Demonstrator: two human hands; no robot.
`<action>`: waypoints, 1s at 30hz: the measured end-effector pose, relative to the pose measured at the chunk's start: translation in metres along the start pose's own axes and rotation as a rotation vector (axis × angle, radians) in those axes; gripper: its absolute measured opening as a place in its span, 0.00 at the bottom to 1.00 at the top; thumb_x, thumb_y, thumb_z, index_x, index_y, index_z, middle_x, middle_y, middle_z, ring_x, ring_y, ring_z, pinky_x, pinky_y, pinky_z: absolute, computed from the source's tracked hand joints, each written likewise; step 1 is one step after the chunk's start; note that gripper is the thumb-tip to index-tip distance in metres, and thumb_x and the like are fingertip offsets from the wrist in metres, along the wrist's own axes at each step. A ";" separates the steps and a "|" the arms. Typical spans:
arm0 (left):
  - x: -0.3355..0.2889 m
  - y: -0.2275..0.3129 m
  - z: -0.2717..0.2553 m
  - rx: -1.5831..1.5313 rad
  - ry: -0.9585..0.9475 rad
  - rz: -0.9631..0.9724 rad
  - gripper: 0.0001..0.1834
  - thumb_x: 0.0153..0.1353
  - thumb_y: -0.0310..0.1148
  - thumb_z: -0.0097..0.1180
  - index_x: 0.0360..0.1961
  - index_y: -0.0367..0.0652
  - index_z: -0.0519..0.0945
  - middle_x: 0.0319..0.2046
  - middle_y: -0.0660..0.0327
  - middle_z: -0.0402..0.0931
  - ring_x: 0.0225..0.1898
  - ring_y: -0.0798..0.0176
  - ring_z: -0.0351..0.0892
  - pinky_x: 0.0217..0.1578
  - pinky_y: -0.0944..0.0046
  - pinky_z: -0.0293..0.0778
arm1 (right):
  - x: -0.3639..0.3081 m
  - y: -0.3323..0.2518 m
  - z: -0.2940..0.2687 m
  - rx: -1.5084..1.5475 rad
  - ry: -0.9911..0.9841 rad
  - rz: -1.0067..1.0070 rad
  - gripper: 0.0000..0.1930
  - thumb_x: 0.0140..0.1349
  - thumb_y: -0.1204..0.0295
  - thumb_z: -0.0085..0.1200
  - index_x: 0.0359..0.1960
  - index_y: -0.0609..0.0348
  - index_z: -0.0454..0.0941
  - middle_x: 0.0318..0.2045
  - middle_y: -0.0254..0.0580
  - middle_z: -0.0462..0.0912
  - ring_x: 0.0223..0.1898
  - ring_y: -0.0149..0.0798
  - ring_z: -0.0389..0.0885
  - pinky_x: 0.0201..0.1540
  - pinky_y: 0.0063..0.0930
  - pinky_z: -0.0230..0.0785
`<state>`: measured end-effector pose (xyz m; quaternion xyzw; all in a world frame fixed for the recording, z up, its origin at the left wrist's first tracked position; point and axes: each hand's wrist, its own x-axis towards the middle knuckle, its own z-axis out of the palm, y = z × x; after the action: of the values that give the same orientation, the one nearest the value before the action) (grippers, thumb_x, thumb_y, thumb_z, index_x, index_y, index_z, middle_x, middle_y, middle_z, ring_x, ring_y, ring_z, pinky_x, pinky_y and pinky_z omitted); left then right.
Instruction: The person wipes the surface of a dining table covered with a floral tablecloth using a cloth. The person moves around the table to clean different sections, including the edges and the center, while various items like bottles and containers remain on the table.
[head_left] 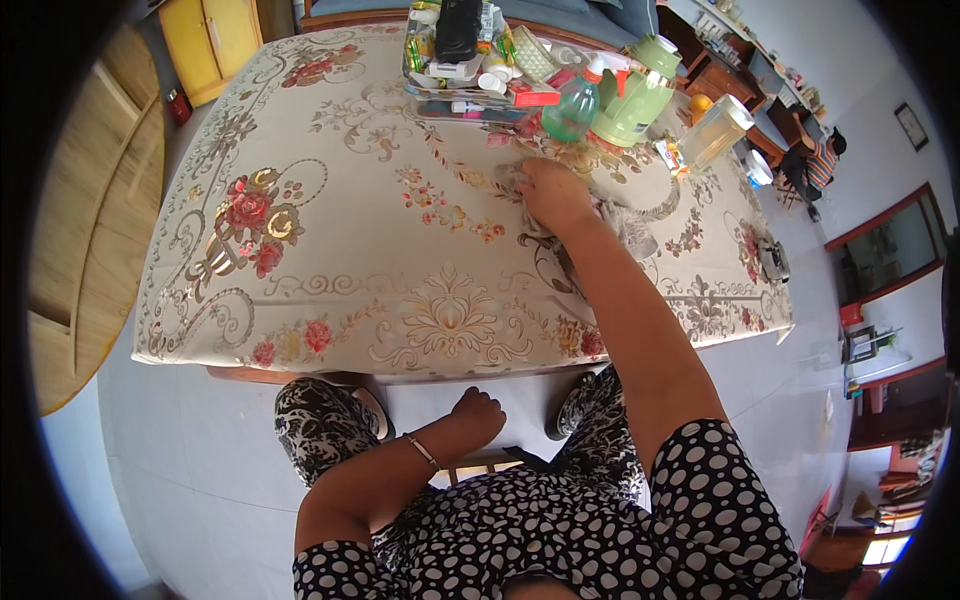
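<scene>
My right hand (555, 195) reaches across the table and presses down on a crumpled greyish cloth (632, 232), its fingers bent over the far part of it. The rest of the cloth spreads out to the right of my wrist. Beneath lies a cream tablecloth (350, 230) with red flowers and scrollwork. My left hand (475, 420) is curled into a fist in front of my body, below the table's near edge, and nothing shows in it. Beyond the cloth stands a green spray bottle (572, 108) with a red and white trigger head.
A light green thermos jug (637, 95) and a clear jar with a white lid (715, 135) stand at the back right. Left of them is a basket (425, 80) crowded with boxes and packets. A small dark object (773, 262) lies by the right edge. Another person (815, 165) sits far right.
</scene>
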<state>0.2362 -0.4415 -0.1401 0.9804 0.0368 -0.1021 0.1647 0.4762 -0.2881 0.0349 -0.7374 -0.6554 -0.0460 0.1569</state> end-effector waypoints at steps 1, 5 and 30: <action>0.001 -0.002 0.002 0.004 -0.005 -0.022 0.06 0.50 0.34 0.56 0.26 0.44 0.79 0.27 0.59 0.78 0.35 0.56 0.78 0.36 0.56 0.70 | -0.003 -0.003 -0.002 -0.009 -0.017 -0.010 0.10 0.55 0.68 0.56 0.34 0.59 0.72 0.37 0.48 0.78 0.43 0.52 0.76 0.43 0.44 0.70; -0.002 0.003 -0.004 -0.024 0.015 0.001 0.06 0.50 0.34 0.56 0.25 0.44 0.79 0.27 0.59 0.78 0.34 0.56 0.78 0.36 0.56 0.70 | -0.028 -0.009 -0.004 -0.047 0.016 -0.094 0.10 0.56 0.66 0.55 0.37 0.58 0.74 0.38 0.47 0.79 0.43 0.50 0.78 0.43 0.42 0.71; 0.001 -0.008 0.000 -0.010 0.115 -0.004 0.06 0.50 0.28 0.51 0.23 0.43 0.80 0.26 0.58 0.78 0.32 0.55 0.79 0.36 0.54 0.70 | -0.019 -0.008 -0.009 -0.080 0.027 -0.169 0.09 0.58 0.65 0.53 0.33 0.58 0.75 0.36 0.49 0.78 0.40 0.53 0.77 0.42 0.45 0.69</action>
<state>0.2366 -0.4335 -0.1432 0.9837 0.0486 -0.0457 0.1668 0.4670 -0.3079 0.0399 -0.6846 -0.7105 -0.0953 0.1318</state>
